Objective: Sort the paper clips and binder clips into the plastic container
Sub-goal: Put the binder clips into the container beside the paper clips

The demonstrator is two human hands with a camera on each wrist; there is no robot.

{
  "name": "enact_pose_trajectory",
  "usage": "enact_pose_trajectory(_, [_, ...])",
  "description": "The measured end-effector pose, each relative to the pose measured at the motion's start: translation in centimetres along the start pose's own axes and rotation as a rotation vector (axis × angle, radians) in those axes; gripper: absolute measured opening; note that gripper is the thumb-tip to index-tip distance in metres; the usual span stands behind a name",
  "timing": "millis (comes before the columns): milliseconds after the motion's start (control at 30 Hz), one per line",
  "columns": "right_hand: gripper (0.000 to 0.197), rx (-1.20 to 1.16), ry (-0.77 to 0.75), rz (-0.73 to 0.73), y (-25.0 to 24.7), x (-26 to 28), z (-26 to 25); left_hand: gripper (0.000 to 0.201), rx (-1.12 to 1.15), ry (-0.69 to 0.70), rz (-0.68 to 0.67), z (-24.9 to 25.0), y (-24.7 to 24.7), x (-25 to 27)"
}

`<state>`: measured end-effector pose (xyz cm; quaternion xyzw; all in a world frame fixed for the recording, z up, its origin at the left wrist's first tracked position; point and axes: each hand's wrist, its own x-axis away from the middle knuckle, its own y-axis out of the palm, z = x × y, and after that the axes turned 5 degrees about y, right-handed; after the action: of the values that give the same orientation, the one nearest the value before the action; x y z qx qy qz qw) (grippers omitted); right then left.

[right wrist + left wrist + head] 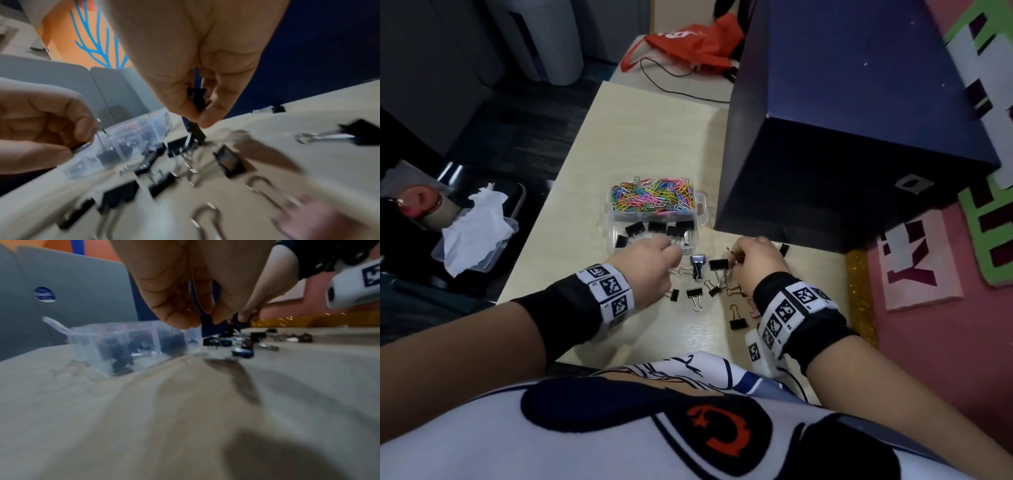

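Observation:
A clear plastic container (pixel 702 209) stands mid-table. Coloured paper clips (pixel 654 195) fill its far compartment, and black binder clips (pixel 654 230) lie in its near one. Several loose binder clips (pixel 700 270) are scattered on the table in front of it, between my hands. My left hand (pixel 669 255) hovers at the container's near edge, fingers curled, pinching a binder clip by its wire handle (pixel 100 129). My right hand (pixel 738 257) pinches a black binder clip (pixel 196 100) just above the scattered pile. The container (pixel 123 344) looks blurred in the left wrist view.
A large dark blue box (pixel 842 137) stands close to the right of the container. An orange bag (pixel 688 44) and a black cable (pixel 671 82) lie at the far end. A clear tray with tissue (pixel 476 233) sits left of the table. A pink clip (pixel 753 308) lies near my right wrist.

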<state>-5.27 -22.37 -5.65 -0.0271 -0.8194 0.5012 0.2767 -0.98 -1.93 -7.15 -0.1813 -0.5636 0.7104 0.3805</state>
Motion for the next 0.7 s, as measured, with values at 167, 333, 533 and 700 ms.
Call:
enact_pose_trajectory(167, [0.015, -0.065, -0.201, 0.064, -1.1, 0.1, -4.2, 0.023, 0.073, -0.051, 0.205, -2.4, -2.4, 0.1])
enact_pose_trajectory(333, [0.048, -0.013, -0.245, -0.014, -1.1, -0.2, -6.2, 0.027, 0.056, -0.245, 0.294, -4.7, -3.5, 0.2])
enact_pose_trajectory(533, [0.071, 0.371, -0.063, -0.192, 0.6, 0.0, -2.8, 0.029, -0.113, 0.019, -0.006, -1.5, -1.8, 0.9])
enact_pose_trajectory(700, [0.062, 0.304, -0.092, -0.21, 2.1, 0.6, -0.8, 0.039, -0.224, 0.137, -0.312, 0.4, 1.3, 0.6])
